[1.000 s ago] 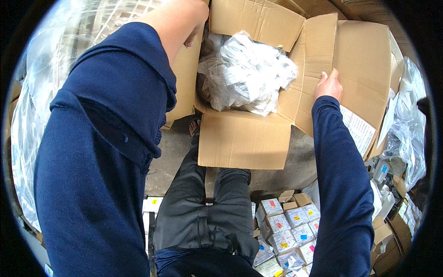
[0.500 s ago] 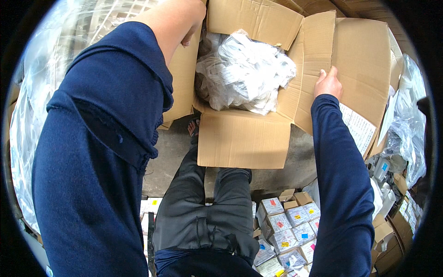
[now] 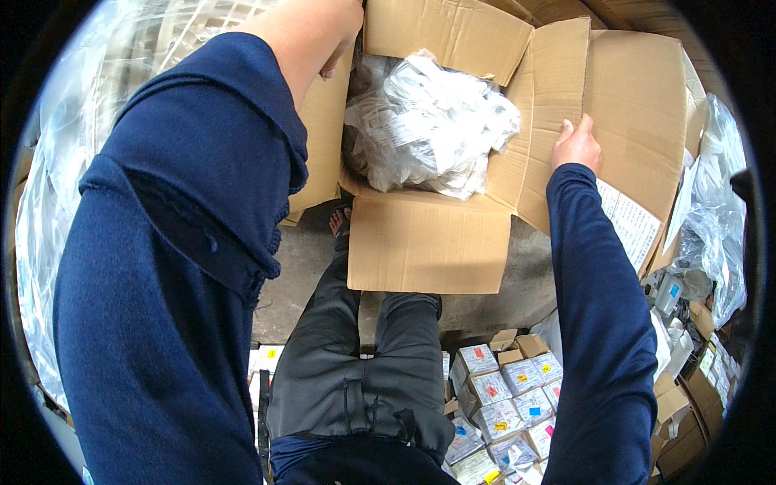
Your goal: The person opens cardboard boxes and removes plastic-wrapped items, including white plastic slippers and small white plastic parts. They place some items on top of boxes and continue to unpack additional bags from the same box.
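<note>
Carton (image 3: 508,174), four flaps (image 3: 428,246), two hands (image 3: 577,148) (image 3: 344,31)

L hand (image 3: 345,24) partly cropped by top edge; most fingers hidden, can't tell its grip. R hand's (image 3: 577,147) fingers mostly hidden behind carton flap (image 3: 558,81). Carton (image 3: 509,171) btm hidden under plastic bundle (image 3: 436,121). R sleeve (image 3: 602,307) covers pt of printed sheet (image 3: 630,217). Small boxes (image 3: 495,419): print too tiny; some cut off at btm edge.
</note>
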A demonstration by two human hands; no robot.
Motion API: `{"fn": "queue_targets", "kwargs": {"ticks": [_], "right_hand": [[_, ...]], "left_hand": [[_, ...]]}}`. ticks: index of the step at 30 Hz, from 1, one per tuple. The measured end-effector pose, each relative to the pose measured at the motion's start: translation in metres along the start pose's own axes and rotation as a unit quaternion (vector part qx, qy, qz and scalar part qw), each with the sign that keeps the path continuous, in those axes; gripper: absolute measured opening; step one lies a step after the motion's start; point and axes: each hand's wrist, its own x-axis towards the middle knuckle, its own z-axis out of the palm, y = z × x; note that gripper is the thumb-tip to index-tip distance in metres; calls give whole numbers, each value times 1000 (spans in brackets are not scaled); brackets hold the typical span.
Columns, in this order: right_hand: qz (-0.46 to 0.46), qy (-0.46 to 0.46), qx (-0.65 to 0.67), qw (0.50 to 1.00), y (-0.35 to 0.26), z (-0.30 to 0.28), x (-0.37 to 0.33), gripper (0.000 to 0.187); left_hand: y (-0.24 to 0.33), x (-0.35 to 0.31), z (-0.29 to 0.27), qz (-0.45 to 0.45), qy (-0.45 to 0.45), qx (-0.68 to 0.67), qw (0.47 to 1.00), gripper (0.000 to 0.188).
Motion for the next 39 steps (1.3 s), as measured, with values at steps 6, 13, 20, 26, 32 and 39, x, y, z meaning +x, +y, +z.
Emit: {"fn": "queue_targets", "kwargs": {"ticks": [6, 13, 20, 26, 32, 39], "right_hand": [[3, 0, -2, 1000, 2, 2, 1, 42], [0, -5, -10, 1000, 1, 2, 2, 42], [12, -12, -18, 1000, 0, 1, 1, 42], [5, -6, -8, 1000, 0, 0, 1, 42], [2, 6, -10, 1000, -1, -2, -1, 35], [5, -4, -4, 1000, 0, -1, 1, 42]], "left_hand": [[-1, 0, 1, 6, -2, 0, 1000, 102], [-1, 1, 3, 11, -3, 2, 1000, 101], [-2, 2, 5, 16, -4, 1, 1000, 100], [-2, 4, 6, 18, -6, 0, 1000, 99], [-3, 5, 7, 21, -5, 2, 1000, 98], [-3, 6, 7, 24, -6, 2, 1000, 97]]}}
